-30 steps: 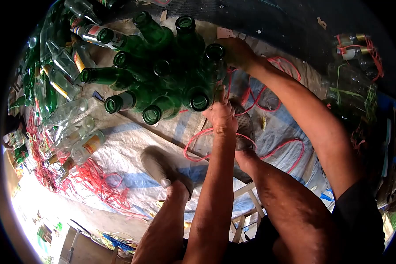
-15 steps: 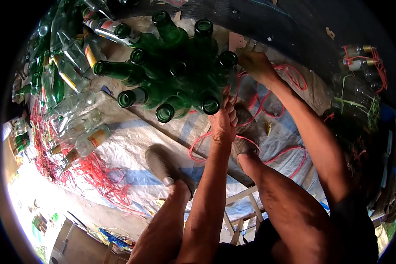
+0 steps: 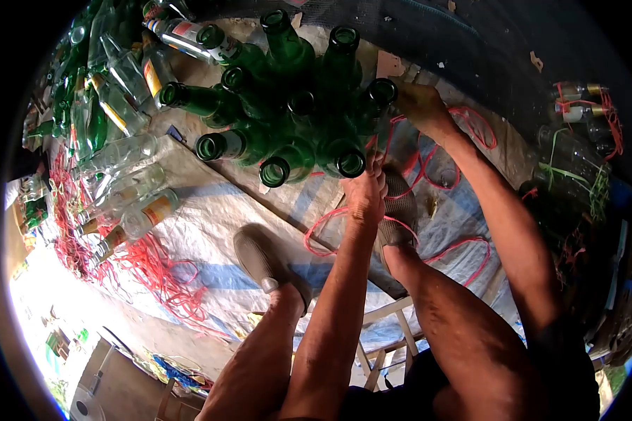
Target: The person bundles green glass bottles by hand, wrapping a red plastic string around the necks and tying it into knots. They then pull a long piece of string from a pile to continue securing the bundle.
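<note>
A cluster of upright green glass bottles (image 3: 288,151) stands close together in front of me, open mouths towards me. My left hand (image 3: 365,189) is closed low at the cluster's near right side, with red plastic string (image 3: 330,217) running by its fingers. Against the rightmost bottle, my right hand (image 3: 423,111) is curled at the cluster's far right. Its fingertips are in shadow and partly hidden, so what it grips does not show. Loops of the string lie below and to the right of this hand.
Many loose bottles (image 3: 123,77) lie at the left, near a tangle of red string (image 3: 158,274). Tied clear bottles (image 3: 572,168) sit at the right. My shoes (image 3: 260,256) rest on a pale woven sheet (image 3: 211,231) with blue stripes.
The bottle cluster appears slightly further right and higher in view, as do the surroundings, so the view has shifted. Both hands keep nearly the same places beside the bottles.
</note>
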Tool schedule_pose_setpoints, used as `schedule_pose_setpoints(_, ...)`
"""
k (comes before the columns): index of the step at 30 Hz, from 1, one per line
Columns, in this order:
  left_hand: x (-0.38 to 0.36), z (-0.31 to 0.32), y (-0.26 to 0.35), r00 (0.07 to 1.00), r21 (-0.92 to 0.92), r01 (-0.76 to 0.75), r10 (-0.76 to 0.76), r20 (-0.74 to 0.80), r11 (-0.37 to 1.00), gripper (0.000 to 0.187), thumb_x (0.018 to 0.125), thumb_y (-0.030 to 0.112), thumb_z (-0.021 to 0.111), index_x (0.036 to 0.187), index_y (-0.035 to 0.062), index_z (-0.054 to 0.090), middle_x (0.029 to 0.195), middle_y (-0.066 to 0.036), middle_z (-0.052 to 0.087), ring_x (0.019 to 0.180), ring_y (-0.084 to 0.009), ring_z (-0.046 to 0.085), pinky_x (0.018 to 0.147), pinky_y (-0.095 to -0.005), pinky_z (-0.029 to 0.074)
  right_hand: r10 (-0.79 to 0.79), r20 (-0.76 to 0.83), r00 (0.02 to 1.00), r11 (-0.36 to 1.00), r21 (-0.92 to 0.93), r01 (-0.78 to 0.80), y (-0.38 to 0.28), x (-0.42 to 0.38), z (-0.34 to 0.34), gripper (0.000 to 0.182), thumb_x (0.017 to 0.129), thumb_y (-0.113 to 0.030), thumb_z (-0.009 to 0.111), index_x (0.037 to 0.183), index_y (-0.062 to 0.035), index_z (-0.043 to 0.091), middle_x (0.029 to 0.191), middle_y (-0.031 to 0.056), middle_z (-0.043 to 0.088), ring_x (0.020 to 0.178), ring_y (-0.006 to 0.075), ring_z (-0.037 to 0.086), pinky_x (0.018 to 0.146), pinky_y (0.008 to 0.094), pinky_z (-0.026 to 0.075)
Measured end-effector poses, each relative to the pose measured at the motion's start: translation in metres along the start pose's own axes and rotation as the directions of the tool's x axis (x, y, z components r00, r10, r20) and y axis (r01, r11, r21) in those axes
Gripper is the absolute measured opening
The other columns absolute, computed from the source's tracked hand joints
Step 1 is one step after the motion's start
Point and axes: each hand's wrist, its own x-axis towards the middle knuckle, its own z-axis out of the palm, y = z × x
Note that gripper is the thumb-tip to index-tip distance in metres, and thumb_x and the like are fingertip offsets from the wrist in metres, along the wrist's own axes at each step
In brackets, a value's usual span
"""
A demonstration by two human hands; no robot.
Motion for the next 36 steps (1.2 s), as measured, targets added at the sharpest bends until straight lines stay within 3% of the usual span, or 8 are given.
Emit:
schedule_pose_setpoints(9, -0.001, -0.008, -0.001, 0.999, -0.035, -0.035, 0.036, 0.017, 0.999, 0.016, 0.095, 0.021, 0.067, 0.085, 0.0123, 0.058, 0.063, 0.009, 0.043, 0.045, -0.0039, 0.030, 0.042, -0.0238, 0.020, -0.026, 0.052, 0.998, 0.997, -0.067, 0.029, -0.005, -0.004, -0.006, 0.015, 0.095, -0.014, 0.067, 0.094, -0.0026, 0.075, 0.076, 0.0073, 0.069, 0.069, 0.0108, 0.060, 0.064, 0.0313, 0.048)
schedule_pose_setpoints(13, -0.005, -0.006, -0.010, 0.978, 0.028, -0.100, 0.103, -0.182, 0.995, 0.021, 0.093, 0.023, 0.072, 0.084, 0.0141, 0.055, 0.067, 0.006, 0.049, 0.047, -0.0040, 0.035, 0.042, -0.0243, 0.024, 0.023, 0.049, 0.999, 0.994, -0.109, -0.017, -0.012, -0.003, -0.005, 0.016, 0.094, -0.016, 0.067, 0.094, -0.0027, 0.076, 0.079, 0.0075, 0.072, 0.072, 0.0115, 0.063, 0.066, 0.0307, 0.049)
schedule_pose_setpoints(18, 0.011, -0.018, -0.029, 0.851, 0.244, -0.393, 0.451, -0.269, 0.886, 0.016, 0.095, 0.020, 0.069, 0.091, 0.0061, 0.062, 0.072, 0.002, 0.058, 0.051, -0.0075, 0.043, 0.046, -0.0261, 0.032, 0.082, 0.053, 0.995, 0.993, -0.084, -0.077, -0.017, -0.005, -0.005, 0.016, 0.093, -0.016, 0.067, 0.094, -0.0030, 0.076, 0.081, 0.0076, 0.073, 0.074, 0.0122, 0.064, 0.067, 0.0312, 0.050)
schedule_pose_setpoints(23, 0.008, -0.020, -0.025, 0.726, 0.500, -0.544, 0.677, -0.124, 0.674, 0.018, 0.096, 0.013, 0.065, 0.093, -0.0044, 0.065, 0.076, -0.002, 0.064, 0.060, -0.0105, 0.052, 0.053, -0.0294, 0.041, 0.087, 0.053, 0.995, 0.993, -0.090, -0.082, -0.005, -0.009, -0.003, 0.016, 0.093, -0.015, 0.067, 0.095, -0.0031, 0.077, 0.083, 0.0087, 0.073, 0.075, 0.0137, 0.065, 0.068, 0.0325, 0.051)
schedule_pose_setpoints(27, 0.006, -0.017, -0.022, 0.715, 0.524, -0.555, 0.692, -0.095, 0.646, 0.023, 0.096, 0.013, 0.063, 0.088, -0.0078, 0.064, 0.071, -0.002, 0.063, 0.059, -0.0113, 0.051, 0.053, -0.0308, 0.042, 0.099, 0.054, 0.994, 0.991, -0.093, -0.094, -0.007, -0.010, -0.003, 0.015, 0.093, -0.015, 0.068, 0.095, -0.0026, 0.076, 0.084, 0.0091, 0.073, 0.076, 0.0149, 0.066, 0.069, 0.0332, 0.052)
schedule_pose_setpoints(31, 0.001, -0.015, -0.022, 0.759, 0.605, -0.459, 0.641, -0.113, 0.651, 0.028, 0.096, 0.017, 0.065, 0.089, -0.0097, 0.064, 0.073, -0.004, 0.064, 0.060, -0.0123, 0.052, 0.054, -0.0313, 0.043, 0.086, 0.073, 0.994, 0.991, -0.105, -0.078, -0.012, -0.013, -0.005, 0.016, 0.093, -0.017, 0.069, 0.095, -0.0023, 0.076, 0.083, 0.0093, 0.073, 0.076, 0.0152, 0.067, 0.069, 0.0335, 0.052)
schedule_pose_setpoints(34, 0.001, -0.015, -0.021, 0.753, 0.552, -0.499, 0.650, -0.106, 0.668, 0.033, 0.096, 0.022, 0.067, 0.087, -0.0100, 0.064, 0.075, -0.005, 0.064, 0.060, -0.0128, 0.052, 0.053, -0.0316, 0.042, 0.001, 0.061, 0.998, 0.995, -0.099, 0.005, -0.003, -0.012, -0.006, 0.019, 0.093, -0.021, 0.071, 0.096, -0.0032, 0.077, 0.080, 0.0088, 0.072, 0.072, 0.0145, 0.066, 0.065, 0.0336, 0.050)
schedule_pose_setpoints(36, -0.004, -0.015, -0.020, 0.801, 0.443, -0.484, 0.586, -0.124, 0.755, 0.034, 0.095, 0.027, 0.072, 0.085, -0.0044, 0.062, 0.074, -0.004, 0.062, 0.059, -0.0115, 0.050, 0.051, -0.0306, 0.039, 0.035, 0.103, 0.994, 0.991, -0.130, -0.021, -0.001, -0.005, -0.006, 0.021, 0.093, -0.024, 0.072, 0.095, -0.0036, 0.078, 0.077, 0.0087, 0.072, 0.068, 0.0143, 0.064, 0.062, 0.0336, 0.048)
